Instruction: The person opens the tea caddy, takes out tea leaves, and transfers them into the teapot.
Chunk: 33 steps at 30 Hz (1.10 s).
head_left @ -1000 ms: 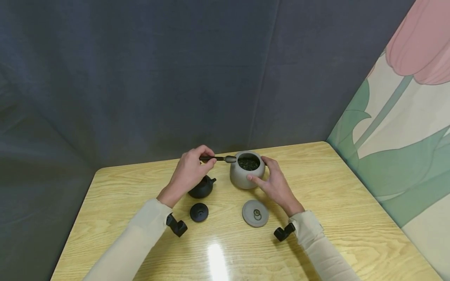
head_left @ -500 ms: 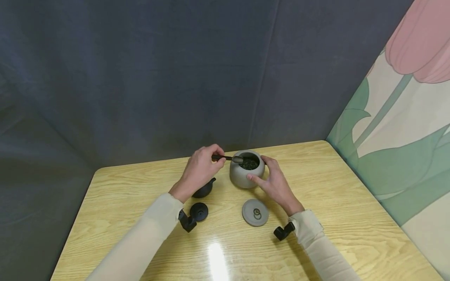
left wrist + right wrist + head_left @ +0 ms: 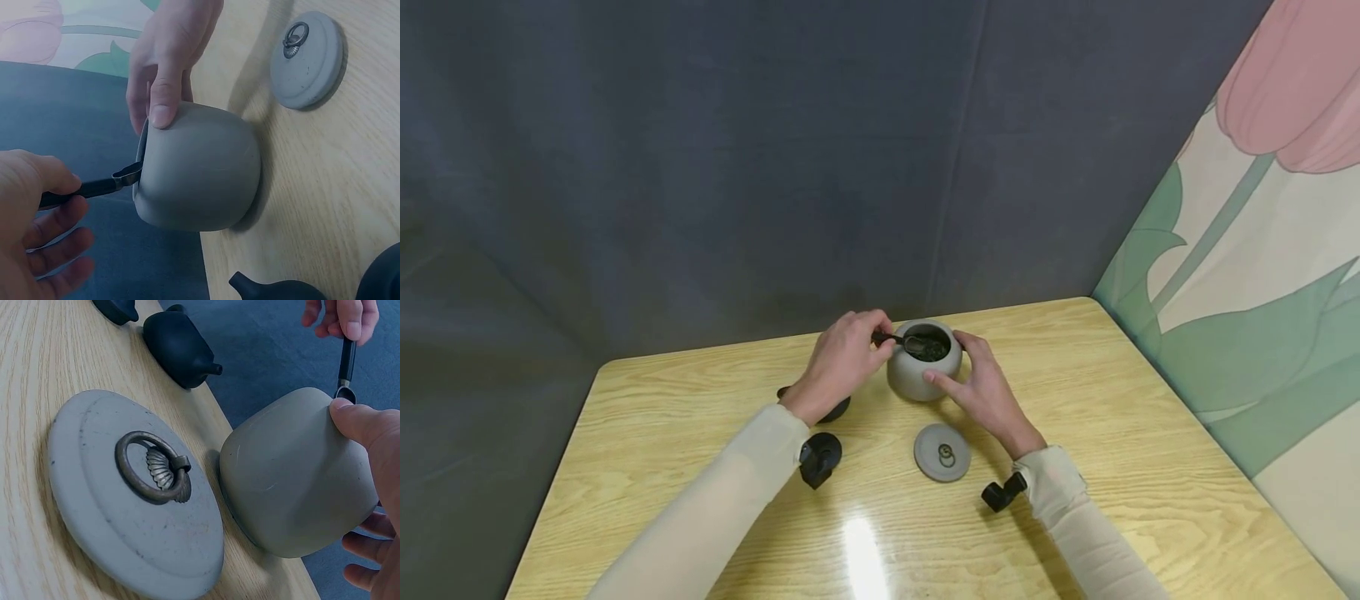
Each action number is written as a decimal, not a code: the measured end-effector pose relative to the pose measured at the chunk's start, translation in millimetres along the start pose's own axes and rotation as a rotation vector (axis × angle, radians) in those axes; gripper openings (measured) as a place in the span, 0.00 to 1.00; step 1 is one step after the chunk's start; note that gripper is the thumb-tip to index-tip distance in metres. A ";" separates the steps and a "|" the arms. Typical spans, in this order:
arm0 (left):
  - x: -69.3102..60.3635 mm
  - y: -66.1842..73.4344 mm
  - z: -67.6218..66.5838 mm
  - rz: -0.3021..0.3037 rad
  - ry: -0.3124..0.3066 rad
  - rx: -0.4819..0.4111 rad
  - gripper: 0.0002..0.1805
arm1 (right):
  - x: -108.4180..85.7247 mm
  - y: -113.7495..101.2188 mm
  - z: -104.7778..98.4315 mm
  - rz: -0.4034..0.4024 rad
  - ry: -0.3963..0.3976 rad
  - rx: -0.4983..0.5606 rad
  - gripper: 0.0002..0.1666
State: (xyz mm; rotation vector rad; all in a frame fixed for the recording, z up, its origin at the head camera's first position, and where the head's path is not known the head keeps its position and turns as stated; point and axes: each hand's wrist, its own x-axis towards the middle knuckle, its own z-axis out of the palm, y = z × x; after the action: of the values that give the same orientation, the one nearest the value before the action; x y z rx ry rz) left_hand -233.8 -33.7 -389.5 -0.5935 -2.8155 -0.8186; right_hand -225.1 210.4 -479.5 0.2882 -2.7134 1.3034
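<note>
My left hand pinches the dark handle of a tea scoop between thumb and fingers. The scoop's small bowl is tilted into the mouth of a round grey jar. Dark tea leaves lie inside, but whether the scoop touches them I cannot tell. My right hand holds the jar on its right side, thumb on the near wall at the rim and fingers around the far side. In the left wrist view the jar stands on the table.
A grey lid with a metal ring lies in front of the jar. Left of it are a small black teapot, partly behind my left wrist, and its black lid. A dark curtain hangs behind the wooden table.
My left hand has moved right, bringing the scoop from beside the jar's rim to inside its mouth. The right hand stays on the jar. The teapot is now more covered by the left arm.
</note>
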 end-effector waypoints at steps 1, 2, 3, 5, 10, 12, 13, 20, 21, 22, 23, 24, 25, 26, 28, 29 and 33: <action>1.4 0.4 0.7 0.010 -0.002 0.013 0.05 | 0.0 0.0 0.3 0.000 0.001 -0.001 0.53; 2.5 0.8 1.4 0.019 -0.003 0.026 0.05 | 0.0 0.3 0.6 -0.001 0.001 0.000 0.53; 3.8 1.3 1.8 0.029 -0.005 0.041 0.05 | -0.1 0.4 0.9 -0.003 0.002 0.001 0.53; 6.0 2.7 2.0 0.050 -0.006 0.076 0.05 | -0.3 0.0 1.6 -0.008 0.002 0.004 0.53; 10.3 5.9 3.2 0.100 -0.010 0.157 0.06 | -1.4 -1.2 3.9 -0.012 -0.002 0.011 0.53; 11.6 6.8 4.4 0.111 -0.014 0.178 0.06 | -2.2 -1.7 4.3 -0.007 -0.006 0.010 0.53; 12.2 7.1 5.1 0.116 -0.017 0.186 0.06 | -2.6 -2.0 4.5 -0.005 -0.008 0.010 0.53; 14.1 6.9 8.8 0.133 -0.010 0.220 0.05 | -4.2 -3.2 4.0 -0.011 -0.009 0.009 0.54; 14.3 6.9 9.1 0.133 -0.009 0.226 0.05 | -4.4 -3.5 3.8 -0.011 -0.009 0.010 0.54; 14.6 7.0 9.3 0.132 -0.010 0.232 0.05 | -4.7 -3.8 3.7 -0.011 -0.008 0.010 0.54; 14.9 7.1 9.5 0.130 -0.011 0.239 0.05 | -5.0 -4.2 3.5 -0.010 -0.007 0.010 0.54; 15.3 7.4 9.7 0.129 -0.011 0.246 0.05 | -5.2 -4.3 3.4 -0.009 -0.007 0.009 0.54; 15.8 8.0 10.0 0.127 -0.014 0.254 0.05 | -5.6 -4.6 3.2 -0.008 -0.006 0.009 0.54; 16.4 8.5 10.4 0.126 -0.017 0.263 0.05 | -5.8 -4.7 3.0 -0.008 -0.006 0.007 0.53; 17.7 10.0 11.3 0.123 -0.025 0.282 0.05 | -6.5 -5.0 2.7 -0.006 -0.006 0.003 0.53; 18.5 10.9 11.7 0.123 -0.030 0.291 0.05 | -6.8 -5.2 2.5 -0.006 -0.007 0.001 0.53; 21.6 15.5 13.6 0.124 -0.051 0.324 0.05 | -8.1 -5.6 1.4 -0.003 -0.010 -0.003 0.53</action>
State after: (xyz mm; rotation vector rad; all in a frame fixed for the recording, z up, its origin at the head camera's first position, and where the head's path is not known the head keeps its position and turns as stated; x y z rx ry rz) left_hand -247.6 -7.2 -388.1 -0.7326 -2.8335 -0.3187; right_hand -216.0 206.8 -477.6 0.2997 -2.7213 1.3006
